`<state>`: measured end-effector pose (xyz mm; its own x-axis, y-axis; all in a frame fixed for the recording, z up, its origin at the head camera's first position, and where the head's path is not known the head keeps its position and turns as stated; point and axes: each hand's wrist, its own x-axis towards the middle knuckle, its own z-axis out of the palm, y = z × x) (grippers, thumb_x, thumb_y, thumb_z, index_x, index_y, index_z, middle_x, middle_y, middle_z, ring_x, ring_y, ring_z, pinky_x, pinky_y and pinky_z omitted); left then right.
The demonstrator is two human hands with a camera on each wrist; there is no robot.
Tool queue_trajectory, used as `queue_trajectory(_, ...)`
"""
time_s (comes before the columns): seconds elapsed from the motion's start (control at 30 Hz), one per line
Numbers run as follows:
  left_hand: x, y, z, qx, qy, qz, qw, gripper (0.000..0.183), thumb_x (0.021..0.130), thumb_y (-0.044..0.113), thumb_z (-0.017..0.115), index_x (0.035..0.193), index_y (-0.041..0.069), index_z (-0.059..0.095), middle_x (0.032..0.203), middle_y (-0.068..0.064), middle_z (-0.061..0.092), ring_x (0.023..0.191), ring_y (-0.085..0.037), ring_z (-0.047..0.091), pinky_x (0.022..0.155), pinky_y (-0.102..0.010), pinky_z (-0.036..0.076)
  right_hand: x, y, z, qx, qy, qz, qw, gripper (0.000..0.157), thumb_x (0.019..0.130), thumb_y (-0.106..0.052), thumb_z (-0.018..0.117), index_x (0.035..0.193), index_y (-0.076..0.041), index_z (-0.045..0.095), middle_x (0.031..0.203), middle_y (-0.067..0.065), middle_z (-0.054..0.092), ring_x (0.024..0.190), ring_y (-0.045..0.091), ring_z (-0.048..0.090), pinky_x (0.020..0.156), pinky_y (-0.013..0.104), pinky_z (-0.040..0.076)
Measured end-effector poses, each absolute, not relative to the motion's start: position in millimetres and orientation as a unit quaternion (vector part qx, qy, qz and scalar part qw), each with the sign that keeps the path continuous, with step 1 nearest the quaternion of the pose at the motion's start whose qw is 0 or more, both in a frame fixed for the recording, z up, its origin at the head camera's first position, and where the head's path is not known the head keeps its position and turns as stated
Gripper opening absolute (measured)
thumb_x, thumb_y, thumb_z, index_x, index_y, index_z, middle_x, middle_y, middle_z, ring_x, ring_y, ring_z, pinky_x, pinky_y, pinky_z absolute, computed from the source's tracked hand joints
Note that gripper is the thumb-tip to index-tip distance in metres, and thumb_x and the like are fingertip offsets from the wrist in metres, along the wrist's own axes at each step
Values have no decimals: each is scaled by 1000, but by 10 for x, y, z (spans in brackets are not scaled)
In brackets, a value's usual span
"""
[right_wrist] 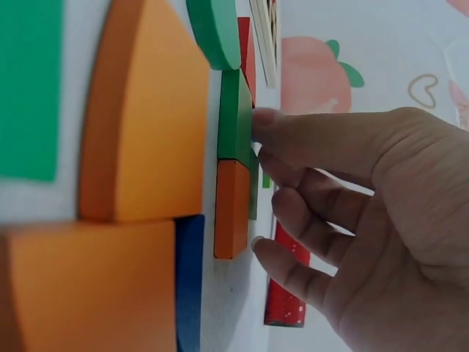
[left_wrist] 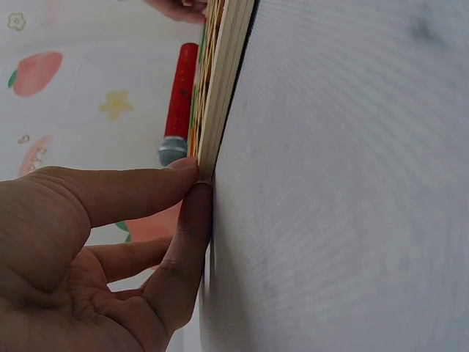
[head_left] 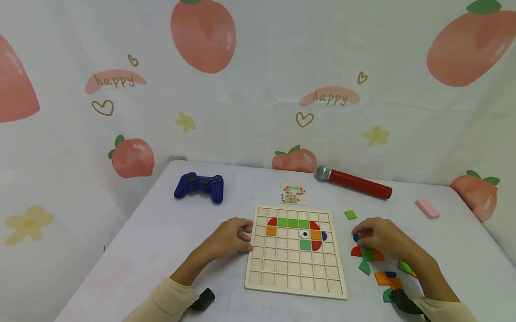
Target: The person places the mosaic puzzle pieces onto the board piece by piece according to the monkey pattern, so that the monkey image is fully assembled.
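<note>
A wooden grid board (head_left: 279, 267) lies on the table, with red, green, orange and blue pieces and an eye tile (head_left: 304, 234) set in its upper squares. My left hand (head_left: 228, 236) rests at the board's left edge, thumb and fingertips touching the rim; in the left wrist view the thumb (left_wrist: 139, 194) meets that edge. Right of the board, my right hand (head_left: 380, 236) pinches a small blue piece (head_left: 356, 238), its shape mostly covered by the fingers. Just below that hand lie a red piece (head_left: 356, 251), a green piece (right_wrist: 234, 117) and an orange piece (right_wrist: 231, 209).
A pattern card (head_left: 295, 194) lies behind the board. Farther out are a blue game controller (head_left: 199, 186), a red microphone (head_left: 356, 182) and a pink block (head_left: 427, 208). A green diamond piece (head_left: 351, 214) and several loose pieces, including orange ones (head_left: 382, 278), lie at right.
</note>
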<state>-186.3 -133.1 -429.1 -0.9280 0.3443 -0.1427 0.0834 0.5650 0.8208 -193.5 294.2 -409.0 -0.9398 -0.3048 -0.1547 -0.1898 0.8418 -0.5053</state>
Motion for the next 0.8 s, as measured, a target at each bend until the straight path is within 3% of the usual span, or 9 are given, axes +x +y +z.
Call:
queue_trajectory(0.2,-1855,-1322,-4278,126,873,447,147,68,85,1,86,146,-7,57,125,-9,65,106,-20,71,91,-36,62,-1915,2947,-4089,-135,953,-253,97,29,87,-16,85,115,-7,79,114,10,72,100,25,60,88,48,62)
queue_trajectory(0.43,-1852,-1326,-4282,126,874,447,143,68,84,0,87,145,-7,58,124,-10,65,104,-19,70,90,-35,62,-1924,2954,-4082,-138,952,-251,107,28,88,-15,84,114,-5,79,107,5,72,93,22,58,80,37,60)
queue_trajectory(0.8,-1865,-1329,-4275,128,873,447,145,68,84,1,86,145,-7,57,123,-9,65,106,-21,71,90,-35,62,-1931,2843,-4047,-155,946,-266,101,29,91,-28,83,114,-11,79,106,0,69,99,22,56,77,32,54)
